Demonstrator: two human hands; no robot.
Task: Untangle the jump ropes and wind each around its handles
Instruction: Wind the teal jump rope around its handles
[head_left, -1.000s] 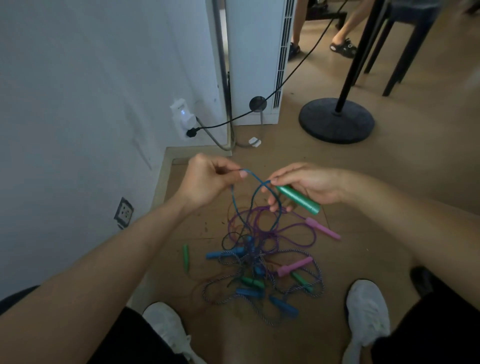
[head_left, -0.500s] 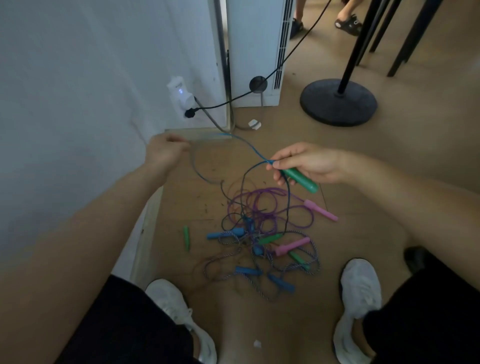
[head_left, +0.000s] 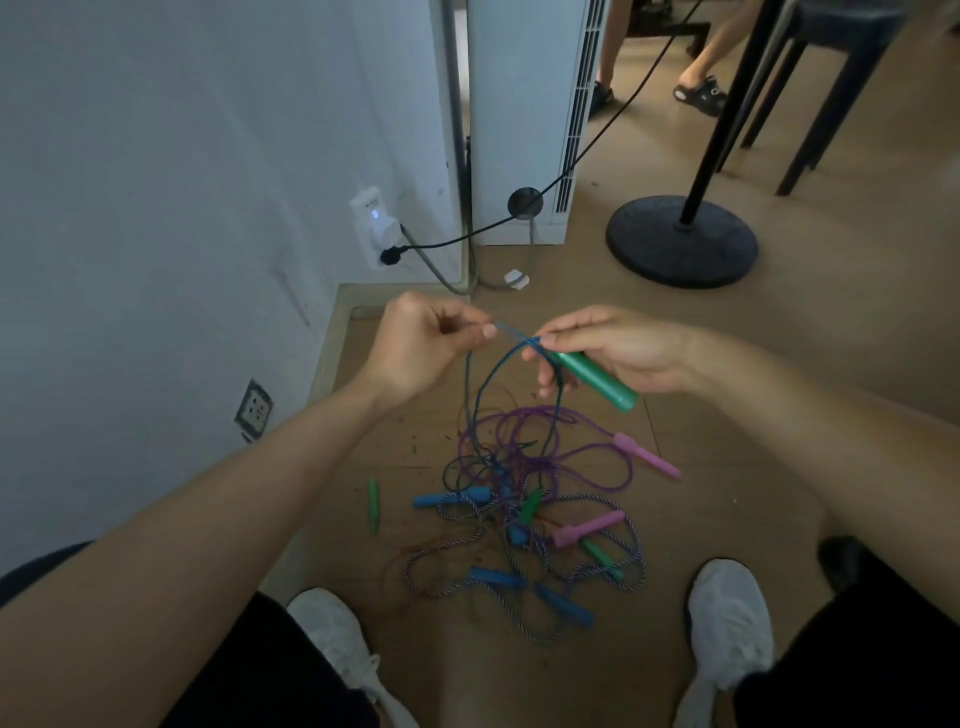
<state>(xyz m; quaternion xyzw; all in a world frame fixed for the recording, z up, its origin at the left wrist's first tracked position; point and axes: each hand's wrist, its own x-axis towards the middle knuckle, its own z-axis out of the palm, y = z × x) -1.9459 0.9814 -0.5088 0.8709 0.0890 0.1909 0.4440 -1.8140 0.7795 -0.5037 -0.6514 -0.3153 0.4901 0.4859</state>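
Back from the wall, the left hand (head_left: 415, 348) pinches the blue cord (head_left: 469, 400) close beside the right hand (head_left: 618, 348), which grips a green handle (head_left: 597, 379). Below, tangled jump ropes (head_left: 524, 519) lie on the brown floor (head_left: 831, 312), white wall (head_left: 156, 208) left, black stand base (head_left: 649, 249) far right.

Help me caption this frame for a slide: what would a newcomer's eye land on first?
First, two bare hands close together mid-frame: the left hand pinches a thin blue cord while the right hand grips a green plastic cylindrical handle. Below them, on the brown floor between white shoes, lies a tangled heap of purple, blue and braided jump ropes with blue, green and pink handles.
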